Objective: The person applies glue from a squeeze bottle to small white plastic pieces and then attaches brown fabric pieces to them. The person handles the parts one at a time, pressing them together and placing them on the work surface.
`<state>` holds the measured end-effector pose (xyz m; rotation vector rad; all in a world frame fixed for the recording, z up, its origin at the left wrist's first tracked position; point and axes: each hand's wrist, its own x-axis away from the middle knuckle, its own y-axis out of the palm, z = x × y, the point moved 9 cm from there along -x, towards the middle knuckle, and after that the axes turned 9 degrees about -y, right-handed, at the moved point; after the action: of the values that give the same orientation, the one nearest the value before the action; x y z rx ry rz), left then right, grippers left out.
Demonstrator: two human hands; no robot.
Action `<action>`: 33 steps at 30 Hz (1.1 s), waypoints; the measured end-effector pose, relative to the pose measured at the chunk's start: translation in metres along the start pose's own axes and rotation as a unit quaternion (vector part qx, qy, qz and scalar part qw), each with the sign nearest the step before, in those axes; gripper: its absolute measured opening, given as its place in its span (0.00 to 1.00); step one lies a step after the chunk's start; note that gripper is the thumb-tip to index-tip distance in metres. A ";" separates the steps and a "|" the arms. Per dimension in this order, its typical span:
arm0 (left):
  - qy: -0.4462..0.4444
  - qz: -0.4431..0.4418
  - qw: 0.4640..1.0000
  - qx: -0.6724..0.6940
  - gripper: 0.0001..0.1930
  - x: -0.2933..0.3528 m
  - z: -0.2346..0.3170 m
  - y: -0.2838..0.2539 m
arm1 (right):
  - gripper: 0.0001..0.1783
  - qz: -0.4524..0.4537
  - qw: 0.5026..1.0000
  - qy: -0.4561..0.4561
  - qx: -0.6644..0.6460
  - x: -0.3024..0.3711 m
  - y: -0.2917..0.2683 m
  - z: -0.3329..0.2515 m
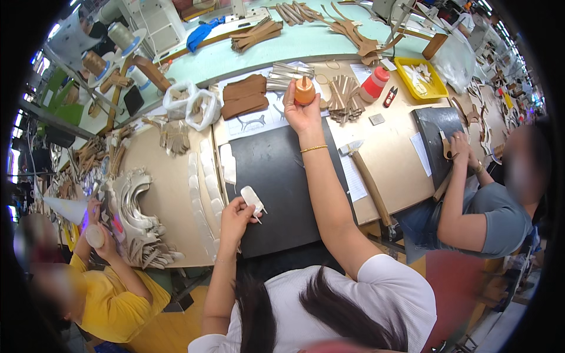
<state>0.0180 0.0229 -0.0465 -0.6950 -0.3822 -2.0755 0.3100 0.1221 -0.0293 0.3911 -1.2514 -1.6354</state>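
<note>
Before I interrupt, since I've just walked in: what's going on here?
The person's left hand holds a white rounded piece over the black mat. Their right hand, arm stretched forward, holds an orange bottle. A co-worker in yellow is at left, another in grey at right.

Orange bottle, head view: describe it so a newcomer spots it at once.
Find the big black mat in the middle of the workbench. Just past its far edge in the picture, the person's right hand holds the small orange bottle. Being in a hand and having a pointed tip set it apart from the larger red-topped bottle to its right.
</note>
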 end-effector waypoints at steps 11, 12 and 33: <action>-0.020 0.007 1.000 -0.008 0.13 -0.007 -0.002 0.002 | 0.27 -0.096 0.982 -0.164 0.000 0.013 0.072 -0.094; -0.020 0.009 1.000 -0.002 0.13 -0.006 -0.002 -0.001 | 0.28 -0.086 0.985 -0.146 -0.005 0.014 0.069 -0.093; 0.043 -0.004 0.998 -0.035 0.13 0.006 -0.007 -0.006 | 0.36 0.070 0.951 0.239 0.182 0.014 -0.072 0.333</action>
<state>0.0078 0.0190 -0.0490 -0.6438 -0.2648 -2.1264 0.0223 0.2874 0.0503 0.8516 -1.1690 -1.0937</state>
